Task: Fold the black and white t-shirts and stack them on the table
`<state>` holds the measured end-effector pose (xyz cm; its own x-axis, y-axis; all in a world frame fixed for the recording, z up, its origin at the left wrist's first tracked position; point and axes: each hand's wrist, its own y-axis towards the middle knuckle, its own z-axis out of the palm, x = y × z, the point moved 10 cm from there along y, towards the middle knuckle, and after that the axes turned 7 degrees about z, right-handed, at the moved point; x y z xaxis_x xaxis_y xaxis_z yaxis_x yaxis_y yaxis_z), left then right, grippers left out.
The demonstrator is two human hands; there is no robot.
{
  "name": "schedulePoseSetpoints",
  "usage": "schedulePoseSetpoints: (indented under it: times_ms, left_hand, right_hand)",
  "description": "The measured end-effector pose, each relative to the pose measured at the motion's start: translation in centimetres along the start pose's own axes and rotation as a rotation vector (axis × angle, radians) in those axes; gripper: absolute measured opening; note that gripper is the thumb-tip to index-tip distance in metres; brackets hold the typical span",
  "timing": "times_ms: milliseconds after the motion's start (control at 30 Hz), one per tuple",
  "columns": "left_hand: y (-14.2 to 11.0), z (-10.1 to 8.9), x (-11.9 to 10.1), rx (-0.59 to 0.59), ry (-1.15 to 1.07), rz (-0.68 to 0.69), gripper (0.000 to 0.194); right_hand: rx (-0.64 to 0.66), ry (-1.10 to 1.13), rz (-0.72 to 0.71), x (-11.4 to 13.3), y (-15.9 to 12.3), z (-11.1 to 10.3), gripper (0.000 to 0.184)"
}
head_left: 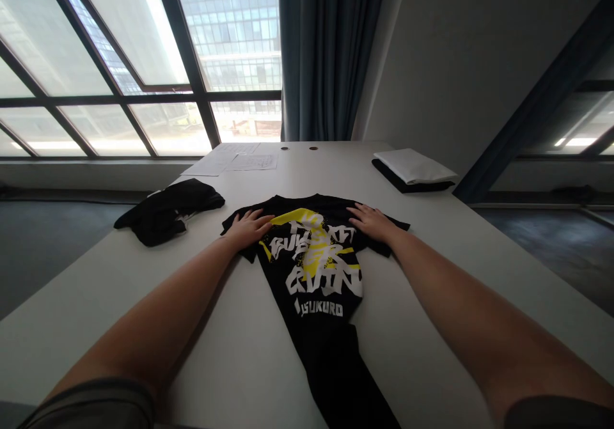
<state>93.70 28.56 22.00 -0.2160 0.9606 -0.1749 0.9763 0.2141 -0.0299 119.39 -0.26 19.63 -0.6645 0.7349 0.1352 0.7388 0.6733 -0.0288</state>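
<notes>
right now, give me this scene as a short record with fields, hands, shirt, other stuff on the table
left hand: left hand flat on the black printed t-shirt, near its left shoulder
right hand: right hand flat on the shirt's right shoulder
shirt: spread print-up on the white table, white and yellow lettering
left of shirt: crumpled black garment
far right: folded white cloth on a dark one
far edge: paper sheets
</notes>
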Motion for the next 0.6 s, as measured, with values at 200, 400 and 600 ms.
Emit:
schedulePoseSetpoints:
  times_ms: [200,400,600]
  left_hand:
    - [2.4,-3.4,1.9,-0.268,0.148,0.012,0.059]
    - [-2.1,-4.8,-3.7,-0.362,0.134,0.287,0.034]
    - [-9.2,-2.5,-11.4,-0.192,-0.034,0.643,0.033]
  right_hand:
    - [-0.274,0.023,-0.079,-0.2,1.0,-3.7,0.051]
    - [-0.428,0.1,-0.262,4.2,-5.2,-6.6,0.021]
    - [-0.259,0.297,-0.517,8.5,-12.9,-4.6,0.021]
